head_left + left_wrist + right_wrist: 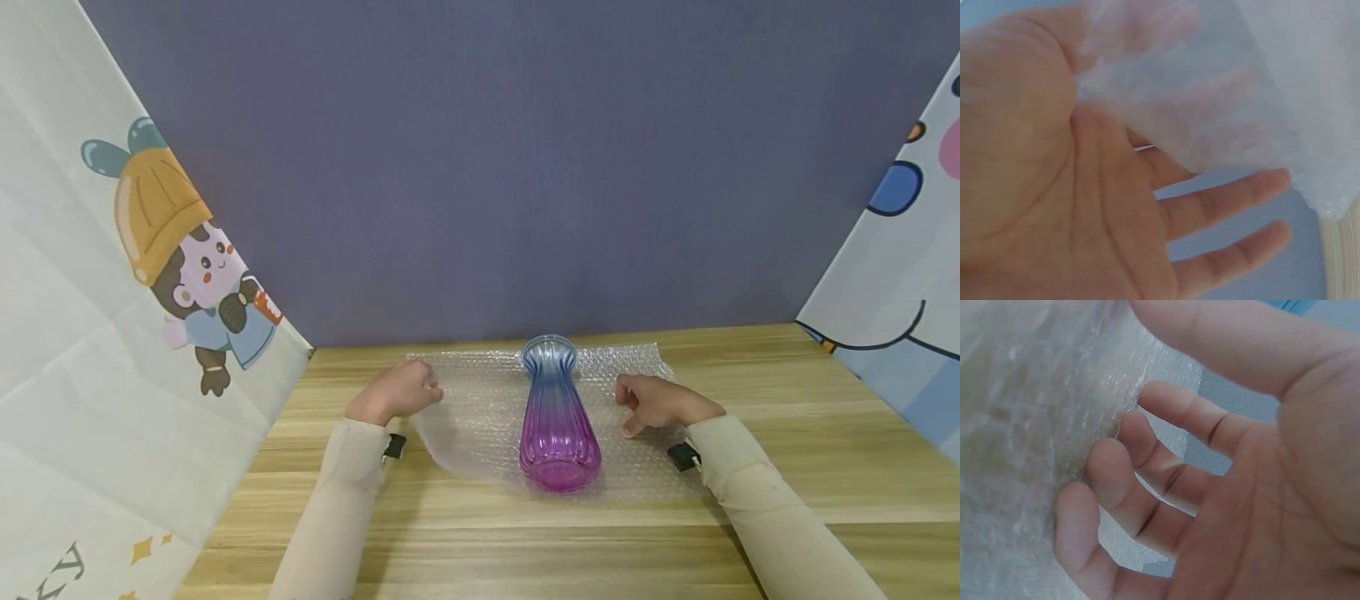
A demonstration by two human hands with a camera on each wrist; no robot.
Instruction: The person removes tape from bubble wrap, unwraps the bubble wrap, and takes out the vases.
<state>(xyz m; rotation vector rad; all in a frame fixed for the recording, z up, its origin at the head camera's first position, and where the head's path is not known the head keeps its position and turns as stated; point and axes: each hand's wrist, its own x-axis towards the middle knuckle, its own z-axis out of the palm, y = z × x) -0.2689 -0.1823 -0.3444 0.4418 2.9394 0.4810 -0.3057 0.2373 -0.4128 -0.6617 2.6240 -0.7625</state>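
Note:
A glass vase (557, 417), fluted and fading from blue at its flared mouth to magenta at its base, lies on a sheet of bubble wrap (480, 417). Its mouth points to the far side. My left hand (401, 390) is at the sheet's left edge; in the left wrist view its thumb and forefinger pinch the bubble wrap (1210, 94), their tips showing through the film, while the other fingers extend below. Over the sheet's right part, my right hand (660, 402) has loosely bent fingers (1110, 472) with tips at the film and the thumb apart.
The wood-grain table (450, 550) ends at a grey-blue panel (525, 167) behind the sheet. White printed cloths stand at both sides, the left cloth (67, 275) with a cartoon figure. Small black devices (683, 456) sit at both wrists.

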